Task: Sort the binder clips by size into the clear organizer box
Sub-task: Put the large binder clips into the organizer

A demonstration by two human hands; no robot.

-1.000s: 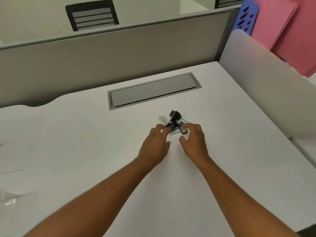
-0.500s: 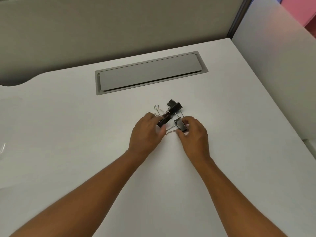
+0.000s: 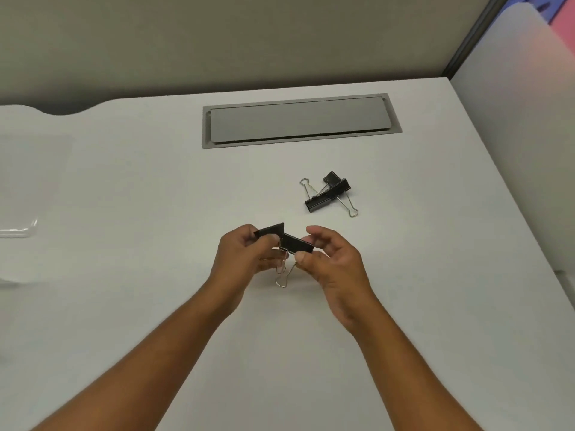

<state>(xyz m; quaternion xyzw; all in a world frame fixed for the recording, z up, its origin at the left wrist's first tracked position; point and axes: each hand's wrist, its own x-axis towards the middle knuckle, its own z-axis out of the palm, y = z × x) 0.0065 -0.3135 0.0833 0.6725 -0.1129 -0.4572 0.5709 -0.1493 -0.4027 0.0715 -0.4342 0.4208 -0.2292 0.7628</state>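
Black binder clip (image 3: 270,230) pinched in L hand (image 3: 241,259) grip, another clip (image 3: 297,244) in R hand (image 3: 334,269) grip, above white desk (image 3: 435,275).

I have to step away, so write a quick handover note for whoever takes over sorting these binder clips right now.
Left hand: pinches a black metal binder clip.
Right hand: pinches a second black binder clip; the two clips touch above the white desk.
Remaining black binder clips lie piled further back, near the grey cable hatch.
Clear plastic organizer box: only an edge shows, far left.
Done: no clip seen sorted yet.
Left: separate the held clips, sort all by size.
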